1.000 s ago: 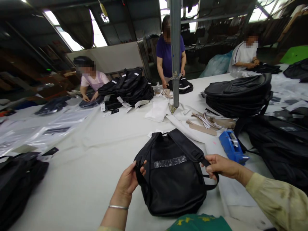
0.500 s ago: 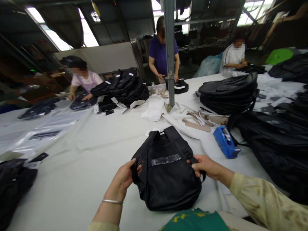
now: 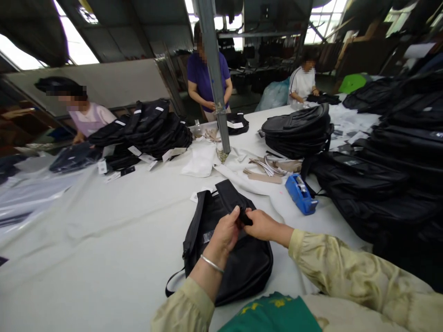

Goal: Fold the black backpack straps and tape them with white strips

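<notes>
A black backpack [image 3: 238, 263] lies back-side up on the white table [image 3: 114, 240] right in front of me. My left hand [image 3: 225, 233] and my right hand [image 3: 263, 224] meet over its upper right part. Both pinch the right shoulder strap [image 3: 232, 199] where it ends near the middle of the bag. The left shoulder strap [image 3: 194, 221] lies loose along the bag's left edge, its thin webbing looping onto the table. A strip of clear tape on the bag's back is mostly hidden by my left hand.
A blue tape dispenser [image 3: 300, 193] sits to the right of the bag. Stacks of black backpacks [image 3: 297, 129] fill the right side, and another pile [image 3: 145, 131] lies at the back left. A metal pole [image 3: 216, 78] rises mid-table. Three people work at the far edge.
My hands left the outer ends of the two straps and came together on the right strap. The left strap dropped loose. My view swung right.
</notes>
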Demonstrator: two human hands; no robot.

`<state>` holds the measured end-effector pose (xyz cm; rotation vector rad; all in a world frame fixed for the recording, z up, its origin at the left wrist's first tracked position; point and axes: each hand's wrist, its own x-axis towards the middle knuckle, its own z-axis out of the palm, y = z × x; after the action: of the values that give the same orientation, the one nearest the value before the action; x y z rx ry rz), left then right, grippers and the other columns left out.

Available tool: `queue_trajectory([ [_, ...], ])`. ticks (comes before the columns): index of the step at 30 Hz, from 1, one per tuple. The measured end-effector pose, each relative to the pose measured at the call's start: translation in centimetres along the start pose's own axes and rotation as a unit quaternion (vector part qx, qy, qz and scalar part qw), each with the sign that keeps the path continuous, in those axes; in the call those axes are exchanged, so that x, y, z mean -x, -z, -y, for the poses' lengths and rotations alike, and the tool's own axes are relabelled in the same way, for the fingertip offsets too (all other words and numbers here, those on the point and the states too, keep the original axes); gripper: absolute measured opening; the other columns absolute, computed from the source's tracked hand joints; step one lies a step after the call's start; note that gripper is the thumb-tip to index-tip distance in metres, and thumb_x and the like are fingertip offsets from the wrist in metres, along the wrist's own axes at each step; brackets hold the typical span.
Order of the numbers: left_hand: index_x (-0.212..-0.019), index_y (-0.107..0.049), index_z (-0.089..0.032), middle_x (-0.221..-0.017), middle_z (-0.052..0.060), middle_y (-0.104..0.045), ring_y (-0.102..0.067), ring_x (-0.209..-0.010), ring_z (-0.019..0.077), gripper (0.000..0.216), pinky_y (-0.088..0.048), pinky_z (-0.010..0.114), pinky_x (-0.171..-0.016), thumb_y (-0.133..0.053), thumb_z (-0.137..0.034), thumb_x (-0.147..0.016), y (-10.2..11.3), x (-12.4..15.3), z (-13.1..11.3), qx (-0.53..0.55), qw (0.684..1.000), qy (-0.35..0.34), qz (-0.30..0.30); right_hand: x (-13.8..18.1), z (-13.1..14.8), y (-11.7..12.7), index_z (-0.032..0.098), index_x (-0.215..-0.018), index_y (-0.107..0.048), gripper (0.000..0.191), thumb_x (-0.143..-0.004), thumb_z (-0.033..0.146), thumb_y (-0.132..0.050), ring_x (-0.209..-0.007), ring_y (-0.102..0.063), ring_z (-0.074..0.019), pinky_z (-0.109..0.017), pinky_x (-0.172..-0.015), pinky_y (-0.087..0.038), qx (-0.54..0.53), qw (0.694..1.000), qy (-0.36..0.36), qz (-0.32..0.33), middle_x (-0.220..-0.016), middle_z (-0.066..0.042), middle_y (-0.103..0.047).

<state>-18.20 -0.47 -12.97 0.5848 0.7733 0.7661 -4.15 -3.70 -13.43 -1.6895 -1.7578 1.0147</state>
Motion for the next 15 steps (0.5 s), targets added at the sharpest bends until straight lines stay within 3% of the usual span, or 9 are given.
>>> queue_trajectory([
  [3,-0.099,-0.07,-0.006,-0.099,0.018,-0.075,-0.072,-0.092,0.0269,0.026,-0.057,0.037,-0.085,-0.066,-0.03,-0.089,-0.4,-0.8,-1.1,0.014,0.998,-0.011,-0.055,1.5,-2.2,0.2,0.016,-0.087,-0.065,0.024,-0.07,0.006,-0.051,-0.081,-0.061,-0.0212,-0.029,-0.069,-0.039,0.12,0.988,-0.04,-0.092,-0.089,-0.009,-0.069],
  [5,-0.099,-0.069,-0.007,-0.1,0.017,-0.076,-0.073,-0.089,0.0251,0.021,-0.059,0.036,-0.08,-0.061,-0.026,-0.091,0.1,-1.0,-1.9,0.028,0.996,0.016,-0.077,3.0,-4.0,0.5,0.016,-0.082,-0.065,0.019,-0.073,0.007,-0.051,-0.077,-0.059,-0.0191,-0.028,-0.066,-0.038,0.099,0.99,-0.052,-0.088,-0.081,-0.007,-0.068],
  [7,-0.097,-0.068,-0.008,-0.099,0.015,-0.076,-0.073,-0.087,0.0229,0.018,-0.06,0.033,-0.077,-0.058,-0.022,-0.092,0.6,-1.1,-2.3,0.054,0.993,0.041,-0.093,4.5,-5.8,1.2,0.016,-0.075,-0.064,0.007,-0.075,0.014,-0.057,-0.071,-0.057,-0.0165,-0.026,-0.063,-0.037,0.012,0.999,-0.034,-0.038,-0.072,-0.002,-0.065],
  [9,-0.098,-0.068,-0.007,-0.1,0.015,-0.076,-0.073,-0.083,0.0206,0.017,-0.061,0.033,-0.076,-0.057,-0.019,-0.091,1.0,-1.2,-2.3,0.09,0.99,0.054,-0.096,5.8,-7.3,2.5,0.015,-0.072,-0.065,0.008,-0.074,0.023,-0.065,-0.068,-0.057,-0.0146,-0.024,-0.063,-0.039,-0.094,0.995,-0.014,0.03,-0.069,0.0,-0.065],
  [12,-0.097,-0.067,-0.01,-0.099,0.014,-0.077,-0.073,-0.077,0.0192,0.021,-0.061,0.035,-0.075,-0.056,-0.027,-0.093,0.8,-1.4,-1.8,0.131,0.984,0.059,-0.107,6.9,-8.7,4.3,0.014,-0.075,-0.066,0.019,-0.071,0.032,-0.073,-0.063,-0.058,-0.0128,-0.023,-0.06,-0.041,-0.215,0.963,-0.046,0.156,-0.068,0.001,-0.067],
  [15,-0.095,-0.067,-0.012,-0.094,0.013,-0.077,-0.073,-0.078,0.0205,0.029,-0.062,0.038,-0.073,-0.055,-0.038,-0.095,-0.1,-1.8,-1.3,0.142,0.978,0.063,-0.136,6.6,-8.3,4.2,0.014,-0.085,-0.067,0.032,-0.072,0.042,-0.075,-0.062,-0.061,-0.0127,-0.023,-0.061,-0.043,-0.306,0.92,-0.055,0.24,-0.069,-0.001,-0.07],
])
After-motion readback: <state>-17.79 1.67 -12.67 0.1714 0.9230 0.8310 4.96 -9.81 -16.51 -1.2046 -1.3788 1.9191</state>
